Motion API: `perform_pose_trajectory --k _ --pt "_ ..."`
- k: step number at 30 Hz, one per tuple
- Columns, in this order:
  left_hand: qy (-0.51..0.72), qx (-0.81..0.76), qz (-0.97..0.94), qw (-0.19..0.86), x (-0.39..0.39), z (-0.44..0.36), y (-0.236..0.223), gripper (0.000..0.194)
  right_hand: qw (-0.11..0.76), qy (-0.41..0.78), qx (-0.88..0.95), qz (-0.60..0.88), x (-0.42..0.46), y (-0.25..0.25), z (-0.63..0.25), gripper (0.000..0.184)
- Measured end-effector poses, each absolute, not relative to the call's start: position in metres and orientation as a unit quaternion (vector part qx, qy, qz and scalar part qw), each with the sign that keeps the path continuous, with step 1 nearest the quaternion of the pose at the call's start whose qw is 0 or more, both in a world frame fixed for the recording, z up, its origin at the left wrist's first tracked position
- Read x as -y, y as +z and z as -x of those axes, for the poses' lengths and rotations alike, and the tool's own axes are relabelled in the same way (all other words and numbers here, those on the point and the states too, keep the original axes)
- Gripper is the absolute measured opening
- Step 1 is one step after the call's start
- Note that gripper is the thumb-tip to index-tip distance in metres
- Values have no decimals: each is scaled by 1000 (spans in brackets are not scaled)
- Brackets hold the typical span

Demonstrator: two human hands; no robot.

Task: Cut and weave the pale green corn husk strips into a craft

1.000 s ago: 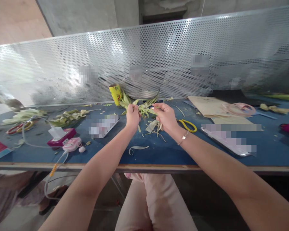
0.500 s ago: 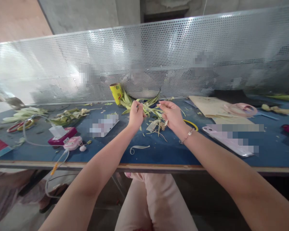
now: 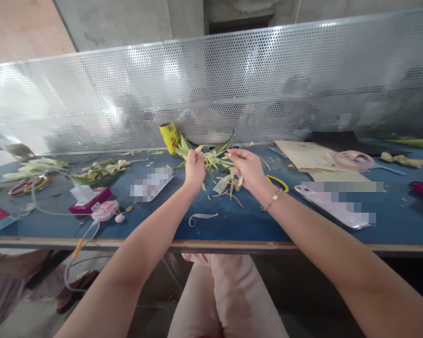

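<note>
My left hand (image 3: 196,170) is closed, with thumb and fingers pinched on a green leaf strip over the middle of the table. Opposite it, my right hand (image 3: 247,169) pinches with thumb and forefinger; what lies between those fingertips is too small to make out. A pale green bunch of leaf strips (image 3: 214,162) spreads between and behind both hands. Under the right hand, dry leaf scraps (image 3: 225,184) lie on the blue tabletop (image 3: 232,225). A curled strip (image 3: 203,216) rests nearer the front edge.
Behind the leaves a yellow tube (image 3: 169,137) leans by the perforated metal screen (image 3: 232,89). Left are a phone (image 3: 155,183), a tissue pack (image 3: 102,193), a pink charger (image 3: 105,211) and scissors (image 3: 21,187). Right are another phone (image 3: 324,202), brown paper (image 3: 299,157) and a pink ribbon roll (image 3: 352,160).
Both hands have shifted very slightly left, along with a small shift of the whole view. Their grips look the same.
</note>
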State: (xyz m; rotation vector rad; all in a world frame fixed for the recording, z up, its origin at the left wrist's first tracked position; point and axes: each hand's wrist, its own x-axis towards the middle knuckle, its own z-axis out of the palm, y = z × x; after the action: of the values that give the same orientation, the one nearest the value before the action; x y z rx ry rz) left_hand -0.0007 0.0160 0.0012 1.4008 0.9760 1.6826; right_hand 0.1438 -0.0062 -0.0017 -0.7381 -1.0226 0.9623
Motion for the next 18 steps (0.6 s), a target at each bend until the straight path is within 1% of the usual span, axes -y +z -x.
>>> perform_pose_trajectory --k 3,8,18 --pt "653 -406 -505 391 -16 1 5 25 692 433 468 338 12 -1 -136 18" --pt "657 -423 -468 412 -14 1 10 21 686 439 472 338 15 -2 -130 19" --pt "668 -424 -465 398 -19 5 8 21 673 440 483 347 21 0 -129 18"
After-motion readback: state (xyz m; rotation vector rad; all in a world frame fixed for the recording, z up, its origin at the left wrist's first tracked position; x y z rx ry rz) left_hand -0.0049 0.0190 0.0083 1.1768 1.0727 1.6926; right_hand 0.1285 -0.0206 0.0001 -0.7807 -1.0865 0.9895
